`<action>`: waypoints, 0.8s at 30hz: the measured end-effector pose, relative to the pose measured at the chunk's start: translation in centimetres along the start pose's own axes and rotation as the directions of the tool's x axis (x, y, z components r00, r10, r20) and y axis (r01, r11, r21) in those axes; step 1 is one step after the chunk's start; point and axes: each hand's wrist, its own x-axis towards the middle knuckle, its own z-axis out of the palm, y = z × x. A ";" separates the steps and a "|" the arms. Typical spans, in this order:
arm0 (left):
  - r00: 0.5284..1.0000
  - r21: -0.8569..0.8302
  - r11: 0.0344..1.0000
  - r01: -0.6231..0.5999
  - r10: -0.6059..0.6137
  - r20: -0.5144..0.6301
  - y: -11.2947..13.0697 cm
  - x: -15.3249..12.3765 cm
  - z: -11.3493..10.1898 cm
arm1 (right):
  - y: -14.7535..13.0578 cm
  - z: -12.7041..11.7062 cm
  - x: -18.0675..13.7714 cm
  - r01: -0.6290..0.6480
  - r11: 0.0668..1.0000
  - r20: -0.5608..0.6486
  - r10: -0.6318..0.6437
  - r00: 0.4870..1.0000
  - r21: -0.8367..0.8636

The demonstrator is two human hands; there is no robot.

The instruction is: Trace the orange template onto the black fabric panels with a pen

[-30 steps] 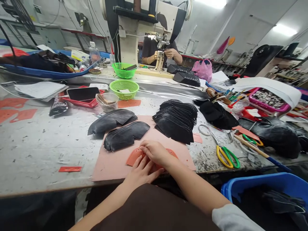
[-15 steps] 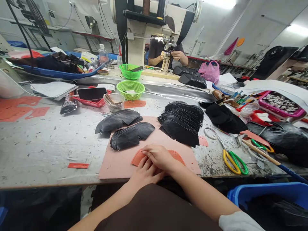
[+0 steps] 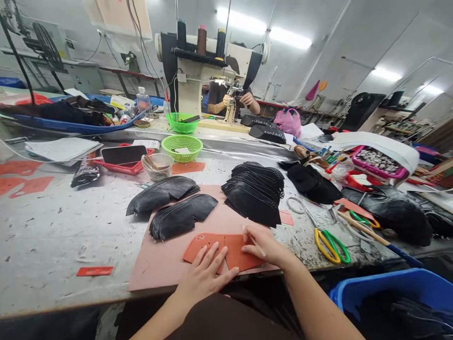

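My left hand [image 3: 204,274] lies flat with fingers spread on an orange pattern piece [image 3: 212,245] that rests on a pink mat [image 3: 163,257] at the table's near edge. My right hand [image 3: 264,245] pinches a thin pale pen-like stick [image 3: 253,237] at the right end of the same orange piece. Two fanned piles of dark cut pieces [image 3: 182,216] lie just beyond the mat's left half. A taller stack of black cut pieces [image 3: 256,191] sits to the right of them.
Yellow-green scissors [image 3: 331,245] and metal rings lie right of the mat. Green baskets [image 3: 181,141], a red tray with a phone [image 3: 122,156] and a small bowl [image 3: 157,165] stand behind. A blue bin [image 3: 392,293] is at lower right. Another person works at a sewing machine [image 3: 212,71] beyond.
My right hand has slid from the middle of the orange piece to its right end, and the stick now shows in its fingers. The left hand stays flat on the piece. The view tilted up.
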 end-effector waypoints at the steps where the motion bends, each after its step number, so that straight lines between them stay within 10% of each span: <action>1: 1.000 0.003 1.000 -0.004 0.004 -0.007 -0.1 0.0 -0.1 | 0.0 -0.1 0.0 0.018 0.999 -0.022 -0.018 1.000 0.046; 5: 0.999 0.016 1.000 0.013 -0.013 -0.032 -0.4 -0.1 -0.2 | 1.6 -2.4 0.6 0.072 0.992 -0.315 -0.035 0.948 0.107; 10: 0.999 0.048 0.999 0.023 -0.021 -0.033 -0.7 -0.2 0.0 | 5.6 -5.8 1.8 -0.206 0.958 -0.580 0.053 0.813 -0.201; 15: 1.000 0.016 1.000 0.008 -0.007 -0.028 -0.9 -1.7 2.0 | 5.3 -3.0 1.2 -0.006 0.937 -0.740 -0.273 0.615 -0.350; 20: 0.973 -0.278 0.951 0.135 -0.074 0.218 -2.7 0.1 -1.2 | 2.4 2.6 0.3 0.339 0.922 -0.578 -0.383 0.720 -0.189; 24: 0.917 -0.592 0.791 0.154 0.108 0.384 -3.9 9.9 -8.3 | 2.0 4.8 0.3 0.346 0.928 -0.462 -0.370 0.806 -0.140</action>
